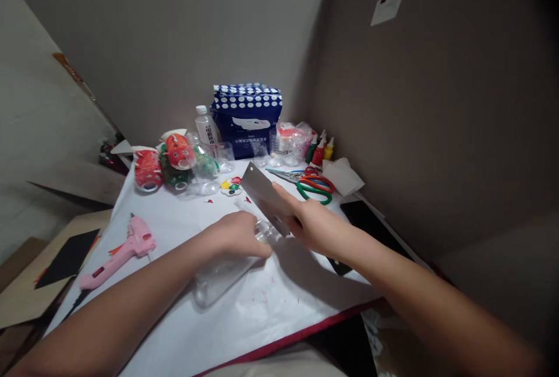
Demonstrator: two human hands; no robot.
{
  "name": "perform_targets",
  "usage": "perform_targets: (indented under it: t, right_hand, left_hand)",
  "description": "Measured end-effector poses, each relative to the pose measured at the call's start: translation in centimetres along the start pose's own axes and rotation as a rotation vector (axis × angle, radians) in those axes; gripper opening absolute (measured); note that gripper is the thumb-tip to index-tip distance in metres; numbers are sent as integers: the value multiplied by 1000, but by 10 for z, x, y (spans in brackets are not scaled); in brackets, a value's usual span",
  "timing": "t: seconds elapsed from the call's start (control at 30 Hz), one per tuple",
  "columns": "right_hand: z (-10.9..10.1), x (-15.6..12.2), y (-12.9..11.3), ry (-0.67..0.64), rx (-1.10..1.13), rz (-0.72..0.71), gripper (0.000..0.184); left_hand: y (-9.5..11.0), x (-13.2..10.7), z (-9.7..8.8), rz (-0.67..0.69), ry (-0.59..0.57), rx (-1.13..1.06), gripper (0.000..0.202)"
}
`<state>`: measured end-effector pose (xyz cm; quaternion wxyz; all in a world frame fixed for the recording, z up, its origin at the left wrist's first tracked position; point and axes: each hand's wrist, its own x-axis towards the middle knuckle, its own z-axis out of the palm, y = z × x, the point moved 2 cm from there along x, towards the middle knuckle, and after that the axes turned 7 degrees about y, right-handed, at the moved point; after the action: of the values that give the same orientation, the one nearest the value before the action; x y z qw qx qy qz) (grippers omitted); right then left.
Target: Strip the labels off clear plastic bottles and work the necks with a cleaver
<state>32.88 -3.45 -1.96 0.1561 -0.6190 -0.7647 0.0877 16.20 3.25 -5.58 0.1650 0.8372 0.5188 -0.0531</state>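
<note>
My left hand point(238, 234) is wrapped round a clear plastic bottle point(213, 284) that lies on its side on the white table cover point(279, 319). The bottle's narrower end points up and right, partly under my fingers. A broad-bladed kitchen knife point(264, 196) is gripped in my right hand point(310, 222); its black handle sticks out below my wrist. The blade's lower corner is beside the end of the bottle, and I cannot tell whether it touches. A flower-shaped palette point(231, 186) with yellow, red and green paint sits beyond my hands.
To the left lies a pink glue gun point(122, 254). Red and green painted bottle figures point(179, 152) stand at the back left, beside a blue bag point(248, 120). Behind my right hand are green-handled scissors point(314, 190), paint bottles point(318, 150) and a flat black object point(371, 219).
</note>
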Motion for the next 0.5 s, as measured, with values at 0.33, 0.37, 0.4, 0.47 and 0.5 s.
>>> perform_targets:
  t: [0.33, 0.37, 0.4, 0.47, 0.5]
  right_hand:
    - [16, -69, 6, -102, -190, 27, 80]
    - [13, -60, 3, -104, -201, 27, 79]
    - [10, -49, -1, -101, -212, 26, 78]
    - [3, -25, -9, -77, -223, 16, 76]
    - [0, -15, -13, -59, -217, 8, 75]
  left_hand:
    - [-1, 5, 5, 173, 14, 54, 42]
    - [-1, 5, 5, 176, 17, 62, 42]
    - [0, 5, 5, 175, 24, 71, 42]
    - [1, 4, 4, 158, 46, 85, 42]
    - [1, 3, 4, 145, 46, 87, 42]
